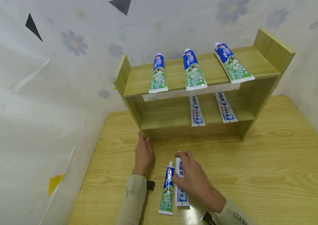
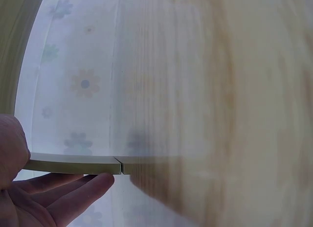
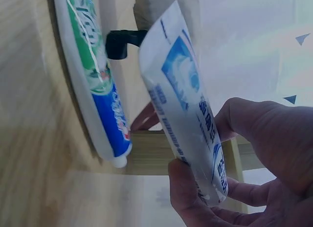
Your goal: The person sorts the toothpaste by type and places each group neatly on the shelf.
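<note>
My right hand (image 1: 196, 178) holds a white toothpaste tube (image 3: 188, 100) between thumb and fingers. In the right wrist view the tube is tilted, its flat end up. Just left of it a blue-and-green toothpaste tube (image 1: 166, 190) lies on the table, cap toward the shelf. My left hand (image 1: 143, 154) grips the lower left corner of the wooden shelf (image 1: 164, 117). In the left wrist view the thumb is on one side of the board's edge (image 2: 73, 167) and the fingers are on the other.
Three blue-and-green tubes, one of them the middle tube (image 1: 194, 70), lie on the upper tier. Two white tubes, including the right one (image 1: 226, 106), lie on the lower tier. The shelf stands on a wood-grain table (image 1: 282, 162). A flower-patterned sheet (image 1: 91, 31) hangs behind.
</note>
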The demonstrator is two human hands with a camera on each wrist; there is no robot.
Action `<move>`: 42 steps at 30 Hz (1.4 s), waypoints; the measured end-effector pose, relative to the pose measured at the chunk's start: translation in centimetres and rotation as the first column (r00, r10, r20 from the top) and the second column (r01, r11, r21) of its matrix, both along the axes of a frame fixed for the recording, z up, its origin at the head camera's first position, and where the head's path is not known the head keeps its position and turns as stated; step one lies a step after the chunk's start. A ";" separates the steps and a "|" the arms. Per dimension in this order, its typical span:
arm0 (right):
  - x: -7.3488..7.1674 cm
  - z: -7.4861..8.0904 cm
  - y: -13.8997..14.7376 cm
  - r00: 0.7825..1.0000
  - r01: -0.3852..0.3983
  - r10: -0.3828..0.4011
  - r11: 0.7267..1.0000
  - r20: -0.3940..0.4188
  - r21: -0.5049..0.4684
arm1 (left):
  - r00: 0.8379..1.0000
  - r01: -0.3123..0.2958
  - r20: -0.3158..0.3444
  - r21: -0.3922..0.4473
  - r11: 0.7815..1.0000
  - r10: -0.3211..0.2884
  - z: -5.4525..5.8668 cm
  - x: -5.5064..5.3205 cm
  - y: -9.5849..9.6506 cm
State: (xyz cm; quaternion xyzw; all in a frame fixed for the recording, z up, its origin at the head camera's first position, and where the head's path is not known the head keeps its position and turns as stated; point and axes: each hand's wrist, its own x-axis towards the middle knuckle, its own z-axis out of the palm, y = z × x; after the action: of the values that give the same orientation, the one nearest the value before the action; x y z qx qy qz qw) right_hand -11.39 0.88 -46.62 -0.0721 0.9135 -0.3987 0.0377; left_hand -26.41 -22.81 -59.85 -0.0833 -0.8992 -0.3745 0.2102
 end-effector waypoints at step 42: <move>-7.1 8.7 0.7 0.942 -0.067 0.091 0.994 -0.324 0.085 | 0.993 -0.033 0.113 0.035 0.999 0.029 6.3 3.3 2.4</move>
State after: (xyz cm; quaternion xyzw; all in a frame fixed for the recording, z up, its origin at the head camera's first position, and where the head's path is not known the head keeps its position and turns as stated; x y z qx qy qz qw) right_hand -18.51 1.58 -37.96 -0.1722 0.9174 -0.3457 -0.0959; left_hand -23.12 -20.43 -53.51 -0.0443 -0.9038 -0.3919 0.1665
